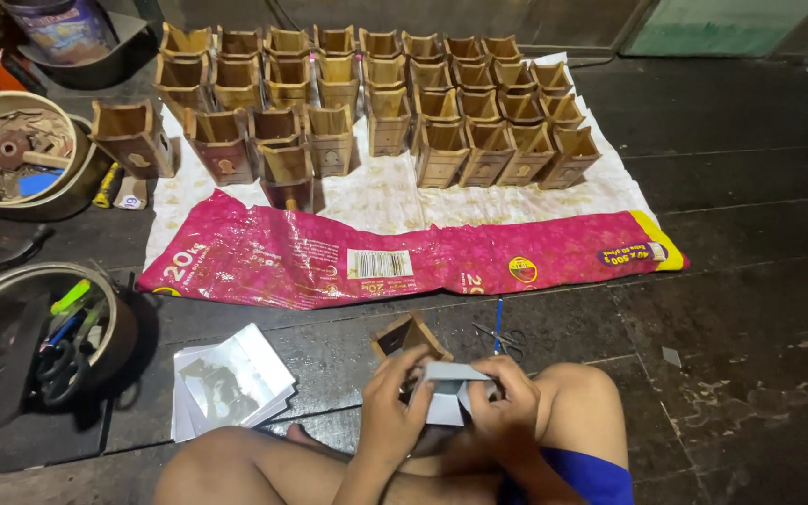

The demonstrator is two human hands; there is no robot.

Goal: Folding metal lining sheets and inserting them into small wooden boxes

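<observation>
**Both hands on a grey card, wooden box just beyond**

The person sits on a dark plank floor (722, 309), knees drawn in, so the work stays in the lap between the legs. The left hand (393, 411) and right hand (507, 411) each have their grip closed on a folded grey card (449, 391), one at either side, thumbs on top; holding it from both ends keeps it flat and steady, as it looks. Just beyond the grip, touching or nearly touching the left fingers, a small wooden box (409, 339) tilts with its opening upward.

Left of the grip lies a stack of sheets (231, 382) on the floor, near the knee. Right and beyond it, scissors (509, 339) and a blue pen (498, 323) lie close together. Farther off, a pink sack (404, 257) is spread flat, and behind it a white cloth (376, 192) carries many rows of like boxes (441, 112), set upright and close-packed. Far left stand two bowls of tools (39, 337), well apart from the hands. Nothing lies between the grip and the near box.
</observation>
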